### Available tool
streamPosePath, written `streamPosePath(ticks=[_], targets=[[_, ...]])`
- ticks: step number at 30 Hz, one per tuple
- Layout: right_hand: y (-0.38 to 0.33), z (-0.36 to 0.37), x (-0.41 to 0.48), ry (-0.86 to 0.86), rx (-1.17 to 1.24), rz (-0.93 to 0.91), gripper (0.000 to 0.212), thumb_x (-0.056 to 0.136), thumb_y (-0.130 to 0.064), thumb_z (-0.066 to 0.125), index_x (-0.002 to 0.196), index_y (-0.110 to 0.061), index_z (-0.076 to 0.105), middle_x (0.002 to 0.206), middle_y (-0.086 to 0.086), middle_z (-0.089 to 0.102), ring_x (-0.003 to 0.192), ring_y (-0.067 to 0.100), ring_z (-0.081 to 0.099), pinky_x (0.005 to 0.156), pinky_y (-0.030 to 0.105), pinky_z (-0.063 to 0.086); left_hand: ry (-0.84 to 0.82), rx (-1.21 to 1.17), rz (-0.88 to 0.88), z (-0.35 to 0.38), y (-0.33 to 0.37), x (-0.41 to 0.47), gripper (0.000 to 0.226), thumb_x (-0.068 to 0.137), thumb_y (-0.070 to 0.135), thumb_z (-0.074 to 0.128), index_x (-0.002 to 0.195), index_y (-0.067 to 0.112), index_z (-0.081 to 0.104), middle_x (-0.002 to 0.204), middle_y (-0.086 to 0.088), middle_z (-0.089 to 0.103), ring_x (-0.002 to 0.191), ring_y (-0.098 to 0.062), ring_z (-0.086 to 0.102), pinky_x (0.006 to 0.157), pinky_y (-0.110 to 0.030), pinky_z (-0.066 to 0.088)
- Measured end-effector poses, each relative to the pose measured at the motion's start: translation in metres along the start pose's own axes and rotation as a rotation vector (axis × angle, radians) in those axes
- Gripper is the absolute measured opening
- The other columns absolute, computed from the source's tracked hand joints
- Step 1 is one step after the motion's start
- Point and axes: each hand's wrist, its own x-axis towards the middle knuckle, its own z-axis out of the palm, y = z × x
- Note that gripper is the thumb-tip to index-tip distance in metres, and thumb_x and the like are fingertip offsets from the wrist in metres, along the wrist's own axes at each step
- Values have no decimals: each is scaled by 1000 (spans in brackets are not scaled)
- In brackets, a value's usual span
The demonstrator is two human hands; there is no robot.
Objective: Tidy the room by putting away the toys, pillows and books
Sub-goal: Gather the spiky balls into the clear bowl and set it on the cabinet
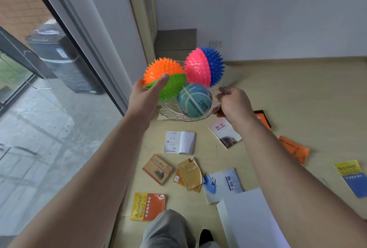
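**Head view**

1. Left hand (144,99): thumb laid over the orange-and-green spiky ball (164,78), fingers curled beneath it, grasping it. The ball sits at the left rim of the clear bowl (172,111), touching it or nearly so.
2. Right hand (233,102): fingers clenched on the bowl's right rim. The bowl appears to be carried above the floor (278,89).
3. Bowl contents: a blue ball (195,100) with pale seams low in the middle, its dark print too blurred to read. A pink-and-blue spiky ball (204,67) is perched above it at the far rim.
4. Governing relation: the bowl's opening lies right of and slightly below the left hand, which alone carries the toy. The only gap left, by judgement, is at the near-left rim beside the blue ball, so a short move rightward and down would seat the ball there. The ball is round, so it has no long axis to align.
5. Books, all still on the floor and toward its near edge:
   - a yellow-and-red book (148,206) reading "Advantage English" and "6"
   - a yellow-and-blue book (351,178) with the same title, far right
   - a pale blue book (222,184) and a white-and-pink book (224,135), both marked "物理"
   - an open white booklet (179,141)
   - a brown book (157,169)
   - tan books (189,174) overlapping
   - an orange book (295,149); its writing is illegible
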Motion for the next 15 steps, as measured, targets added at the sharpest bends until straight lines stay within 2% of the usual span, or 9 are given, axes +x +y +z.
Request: streamPosePath(ticks=[4, 7, 11, 15], targets=[[-1, 3, 38, -5, -24, 16, 26, 97, -4, 46, 87, -13, 68, 80, 7, 71, 64, 20, 67, 50, 27, 55, 9, 8, -38, 14, 0, 33, 46, 79, 58, 79, 111, 27, 65, 104, 12, 71, 96, -9, 70, 97, -48, 57], [-5, 11, 70, 8, -30, 30, 27, 96, -2, 46, 90, -11, 70, 81, 10, 72, 65, 24, 68, 53, 31, 57, -8, 10, -47, 22, 0, 62, 35, 85, 52, 77, 104, 30, 57, 100, 15, 63, 92, -3, 64, 99, -47, 56], [-11, 30, 111, 4, -40, 29, 27, 94, 0, 45, 92, -8, 71, 80, 10, 72, 63, 22, 67, 50, 28, 56, -22, 6, -49, 25, -2, 105, 46, 84, 54, 76, 117, 27, 58, 103, 14, 65, 94, -4, 65, 98, -46, 56], [-22, 51, 151, 10, -57, 41, 31, 94, 0, 45, 82, -17, 68, 78, 9, 72, 62, 20, 67, 54, 31, 58, -36, 35, -46, 25, -1, 161, 40, 80, 59, 77, 105, 32, 61, 100, 13, 68, 92, -6, 68, 94, -45, 58]])
